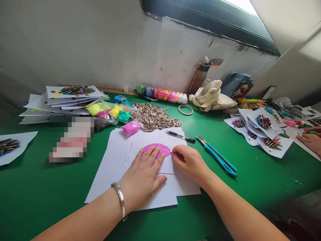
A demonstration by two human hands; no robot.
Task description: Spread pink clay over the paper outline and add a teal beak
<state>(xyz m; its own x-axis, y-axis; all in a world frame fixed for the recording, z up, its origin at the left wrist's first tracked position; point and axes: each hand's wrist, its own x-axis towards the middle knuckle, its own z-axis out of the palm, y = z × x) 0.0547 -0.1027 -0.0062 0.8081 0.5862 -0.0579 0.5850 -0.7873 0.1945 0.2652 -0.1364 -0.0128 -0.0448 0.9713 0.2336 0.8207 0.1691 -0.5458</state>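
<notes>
A flat magenta oval of modelling clay [152, 147] lies on a small white sheet [166, 168] in front of me. My left hand [144, 174] rests flat over it, fingers stretched across the clay. At the oval's right edge my right hand [190, 164] is closed in a pinch, a tiny dark tip showing at its fingertips; what it holds cannot be made out. Larger white sheets [105, 174] lie underneath. Just beyond the hands is a black pen [181, 136], and to the right a blue utility knife [219, 159] with its blade out.
Sunflower seeds [155, 116] are heaped behind the paper, beside bagged coloured clay [124, 116]. Stacked seed pictures stand left [72, 95] and right [265, 124]. A tape roll [186, 109], bottle [199, 78] and cloth bag [209, 95] sit behind. Another person's hand [311, 139] is far right.
</notes>
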